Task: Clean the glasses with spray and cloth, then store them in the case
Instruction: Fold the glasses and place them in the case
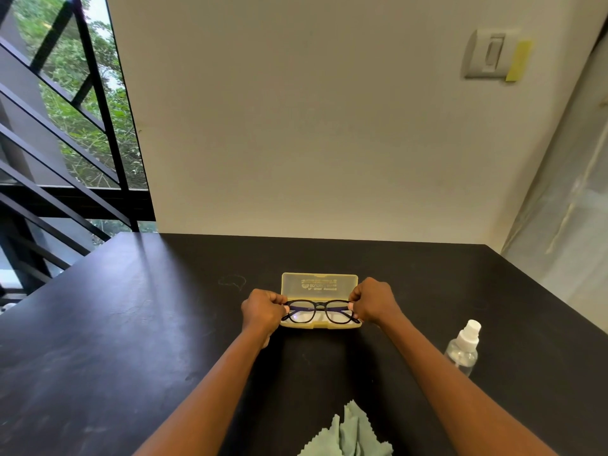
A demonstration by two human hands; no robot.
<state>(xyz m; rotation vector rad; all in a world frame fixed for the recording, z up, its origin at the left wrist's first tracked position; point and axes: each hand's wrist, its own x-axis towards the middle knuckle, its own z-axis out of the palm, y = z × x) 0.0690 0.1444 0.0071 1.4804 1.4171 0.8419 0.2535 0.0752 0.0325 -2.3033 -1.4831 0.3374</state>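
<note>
The glasses [319, 311], black-framed with clear lenses showing a faint violet glint, sit over the tray of the open yellow translucent case [319, 286] at table centre. The left hand [263, 311] pinches the frame's 9 o'clock end, the right hand [375, 304] its 3 o'clock end, fingers curled. The temple arms are hard to make out. The lid's print is unreadable. At 4 o'clock stands a clear spray bottle [463, 348]; at 6 o'clock a green cloth [350, 434], cut off by the frame edge, lies on the black table [131, 324].
</note>
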